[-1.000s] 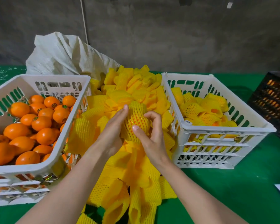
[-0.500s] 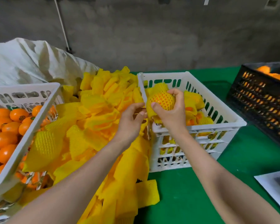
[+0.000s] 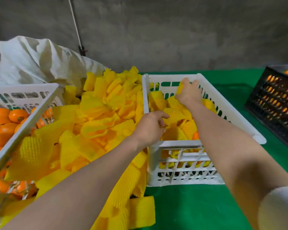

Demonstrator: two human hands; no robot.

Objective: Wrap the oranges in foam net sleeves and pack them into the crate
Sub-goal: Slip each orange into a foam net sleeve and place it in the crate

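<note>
My right hand (image 3: pixel 189 94) reaches to the far side of the white packing crate (image 3: pixel 176 144) and grips a wrapped orange (image 3: pixel 179 87), of which only a yellow net edge shows. Several wrapped oranges (image 3: pixel 173 113) fill the crate. Over the crate's near left corner hovers my left hand (image 3: pixel 150 126), its fingers loosely curled and holding nothing. A heap of yellow foam net sleeves (image 3: pixel 96 123) lies between the two white crates. Bare oranges (image 3: pixel 5 123) sit in the left white crate (image 3: pixel 26 121).
A crumpled white sack (image 3: pixel 37 62) stands behind the sleeve heap. A black crate (image 3: pixel 273 103) with oranges sits at the right edge on the green table cover (image 3: pixel 198 208). A grey wall closes off the back.
My right hand has carried the wrapped orange from the crate's near left rim to its far side. My left hand has let go and followed to the crate's near left corner.
</note>
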